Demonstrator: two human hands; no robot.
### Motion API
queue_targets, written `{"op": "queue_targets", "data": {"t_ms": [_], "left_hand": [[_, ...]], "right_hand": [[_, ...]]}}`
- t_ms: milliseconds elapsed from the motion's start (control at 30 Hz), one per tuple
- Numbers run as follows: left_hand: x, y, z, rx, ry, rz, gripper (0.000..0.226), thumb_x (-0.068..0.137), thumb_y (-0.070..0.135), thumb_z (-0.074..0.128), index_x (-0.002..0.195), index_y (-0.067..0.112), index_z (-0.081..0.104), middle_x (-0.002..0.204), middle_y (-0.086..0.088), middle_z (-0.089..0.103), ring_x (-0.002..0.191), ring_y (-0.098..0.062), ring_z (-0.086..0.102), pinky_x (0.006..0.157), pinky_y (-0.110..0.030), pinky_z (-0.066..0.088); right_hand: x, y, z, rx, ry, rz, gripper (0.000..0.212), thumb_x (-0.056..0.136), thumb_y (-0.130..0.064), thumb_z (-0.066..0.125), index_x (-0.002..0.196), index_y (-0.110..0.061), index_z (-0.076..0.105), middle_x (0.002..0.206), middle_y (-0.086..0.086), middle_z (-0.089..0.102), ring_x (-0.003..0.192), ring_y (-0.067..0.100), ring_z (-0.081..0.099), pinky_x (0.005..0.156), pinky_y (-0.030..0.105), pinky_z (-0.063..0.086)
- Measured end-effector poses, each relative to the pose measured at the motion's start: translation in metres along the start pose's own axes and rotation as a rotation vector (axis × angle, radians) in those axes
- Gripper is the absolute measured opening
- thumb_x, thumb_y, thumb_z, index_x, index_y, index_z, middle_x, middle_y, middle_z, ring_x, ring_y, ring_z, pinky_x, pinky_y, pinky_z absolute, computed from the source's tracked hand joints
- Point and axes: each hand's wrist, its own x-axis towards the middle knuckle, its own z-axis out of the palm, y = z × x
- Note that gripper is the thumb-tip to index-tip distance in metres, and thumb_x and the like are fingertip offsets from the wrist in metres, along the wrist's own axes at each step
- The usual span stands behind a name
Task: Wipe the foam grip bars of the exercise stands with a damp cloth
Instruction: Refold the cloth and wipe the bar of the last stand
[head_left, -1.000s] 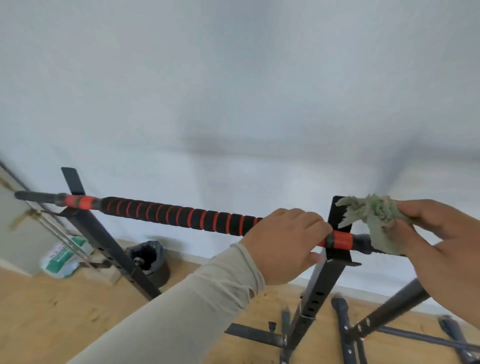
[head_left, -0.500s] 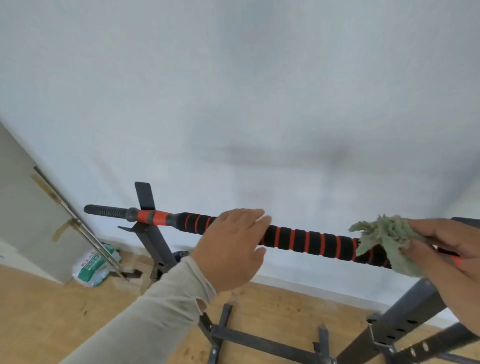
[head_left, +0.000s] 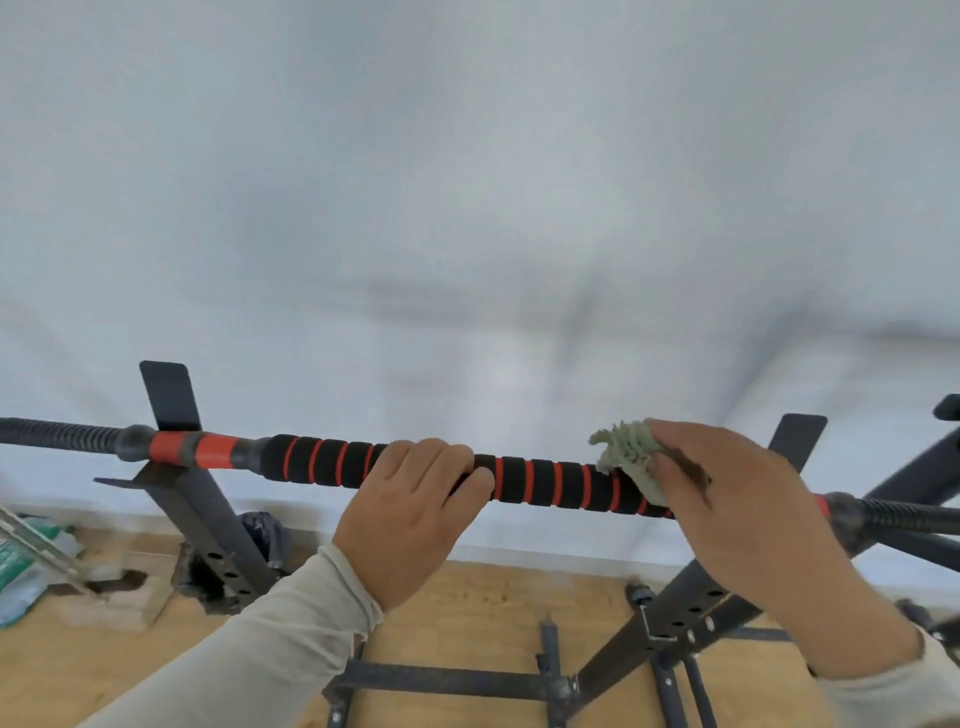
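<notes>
Foam grip bar (head_left: 540, 483), black with orange rings, lay level across two dark metal stands (head_left: 208, 514), close below the camera. The left hand (head_left: 410, 514) was clenched around the bar near its middle, fingers curled over the top. Just to its right, the right hand (head_left: 748, 514) pressed a bunched green cloth (head_left: 628, 457) onto the foam, fingers folded over it. A short stretch of striped foam showed bare between the two hands, and a longer one ran left of the left hand to the orange collar. Pale sleeves (head_left: 249, 660) covered both forearms. Below lay a wooden floor (head_left: 467, 608) crossed by the stands' base bars. Farther off stood a white wall (head_left: 467, 208). A green-and-white bag (head_left: 15, 571) sat at the left edge, its print too blurred to read.
</notes>
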Motion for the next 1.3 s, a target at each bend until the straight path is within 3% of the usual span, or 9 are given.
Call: {"op": "queue_targets", "data": {"t_ms": [133,300,433,533,733,800,933,1167,1300], "left_hand": [[-0.014,0.003,-0.007,-0.014,0.006,0.055,0.023,0.093,0.006,0.050,0.109,0.015,0.063,0.104,-0.007,0.066,0.092,-0.027,0.063,0.085,-0.043,0.051],[-0.023,-0.026,-0.037,-0.197,-0.012,-0.123,0.030,0.089,0.021,0.066,0.118,0.017,0.064,0.122,-0.002,0.065,0.111,-0.022,0.059,0.098,-0.042,0.046],[-0.006,-0.072,-0.050,-0.206,-0.434,-0.276,0.067,0.088,0.068,0.046,0.140,0.025,0.051,0.138,0.007,0.057,0.127,-0.016,0.052,0.113,-0.034,0.030],[0.003,-0.083,-0.051,-0.294,-0.641,-0.272,0.052,0.083,0.077,0.036,0.113,0.040,0.057,0.104,0.018,0.063,0.096,-0.006,0.059,0.091,-0.026,0.046],[-0.008,-0.087,-0.037,-0.334,-0.458,-0.213,0.040,0.078,0.076,0.051,0.097,0.040,0.053,0.087,0.020,0.052,0.081,-0.004,0.050,0.071,-0.024,0.041],[-0.013,-0.087,-0.030,-0.307,-0.368,-0.181,0.043,0.078,0.076,0.047,0.094,0.036,0.055,0.084,0.021,0.050,0.075,-0.005,0.047,0.068,-0.024,0.037],[-0.023,-0.083,-0.023,-0.290,-0.276,-0.125,0.044,0.080,0.069,0.047,0.095,0.029,0.055,0.086,0.018,0.046,0.074,-0.007,0.040,0.069,-0.027,0.036],[0.014,-0.037,-0.041,-0.274,-0.198,-0.039,0.055,0.081,0.067,0.050,0.112,0.022,0.057,0.104,0.008,0.060,0.087,-0.020,0.060,0.079,-0.040,0.053],[0.041,0.005,-0.015,-0.183,-0.302,0.023,0.055,0.079,0.062,0.063,0.109,0.016,0.062,0.093,0.001,0.065,0.075,-0.023,0.060,0.068,-0.039,0.051]], "right_hand": [[-0.014,0.006,0.025,-0.114,-0.025,-0.035,0.022,0.092,-0.025,0.065,0.112,-0.021,0.074,0.109,-0.008,0.076,0.092,0.018,0.071,0.088,0.036,0.057],[-0.022,0.012,0.036,-0.214,0.080,-0.134,0.039,0.097,-0.035,0.047,0.107,-0.014,0.078,0.118,-0.001,0.075,0.100,0.023,0.074,0.107,0.044,0.040],[-0.032,0.010,0.037,-0.203,0.052,-0.153,0.045,0.094,-0.038,0.046,0.112,-0.012,0.078,0.126,0.000,0.071,0.109,0.021,0.071,0.110,0.042,0.041],[-0.037,0.009,0.037,-0.150,0.048,-0.129,0.041,0.096,-0.037,0.048,0.118,-0.015,0.076,0.132,-0.003,0.068,0.117,0.016,0.066,0.110,0.042,0.042],[-0.031,-0.013,0.021,0.269,0.230,0.300,0.027,0.100,-0.028,0.055,0.123,-0.032,0.069,0.082,-0.019,0.066,0.075,0.005,0.062,0.070,0.026,0.051],[-0.029,-0.019,0.021,0.202,0.307,0.286,0.028,0.101,-0.028,0.054,0.125,-0.028,0.068,0.102,-0.018,0.072,0.093,0.008,0.067,0.084,0.035,0.057],[-0.038,-0.013,0.051,-0.127,0.188,0.086,0.030,0.102,-0.025,0.052,0.124,-0.014,0.069,0.131,0.001,0.069,0.123,0.021,0.063,0.113,0.043,0.042],[-0.036,-0.006,0.066,-0.132,0.229,0.114,0.038,0.103,-0.025,0.052,0.138,-0.013,0.059,0.132,0.001,0.067,0.123,0.019,0.060,0.112,0.040,0.044],[-0.037,-0.007,0.078,-0.194,0.235,0.125,0.042,0.104,-0.031,0.043,0.137,-0.012,0.061,0.145,0.003,0.059,0.133,0.021,0.053,0.120,0.041,0.035]]}}
